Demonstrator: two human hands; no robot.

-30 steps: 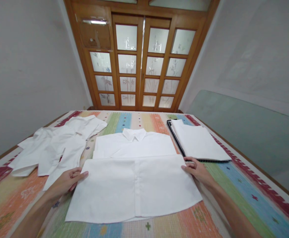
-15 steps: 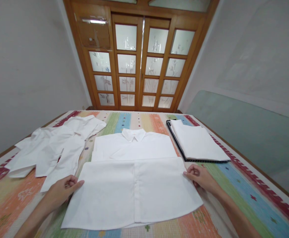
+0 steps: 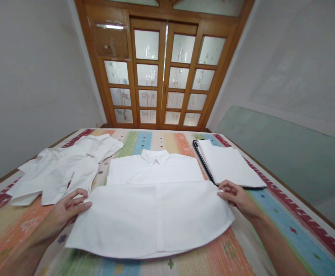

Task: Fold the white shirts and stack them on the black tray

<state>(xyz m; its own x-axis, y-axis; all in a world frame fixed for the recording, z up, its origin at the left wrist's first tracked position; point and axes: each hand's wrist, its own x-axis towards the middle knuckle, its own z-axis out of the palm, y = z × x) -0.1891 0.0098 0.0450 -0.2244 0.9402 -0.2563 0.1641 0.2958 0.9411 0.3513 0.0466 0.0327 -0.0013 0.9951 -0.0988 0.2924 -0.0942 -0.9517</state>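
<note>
A white collared shirt (image 3: 156, 172) lies in front of me, collar away from me and its sides folded in. The lower half (image 3: 121, 222) bends near the middle, its hem raised a little off the tablecloth and curving. At the shirt's left edge, my left hand (image 3: 69, 209) pinches the fabric between thumb and fingers. My right hand (image 3: 238, 197) grips the opposite edge the same way, close to the corner of a folded stack. The fingertips under the cloth are partly hidden.
Rumpled white garments (image 3: 66, 168) lie on the left. To the right sits a neat stack of folded white cloth (image 3: 233, 163) over a black piece. A striped, patterned tablecloth (image 3: 144, 142) covers the table; wooden glazed doors (image 3: 163, 76) stand beyond it.
Both hands have risen slightly and moved a little away from me. The shirt's near hem has lifted off the table and now bows. The other garments stay put.
</note>
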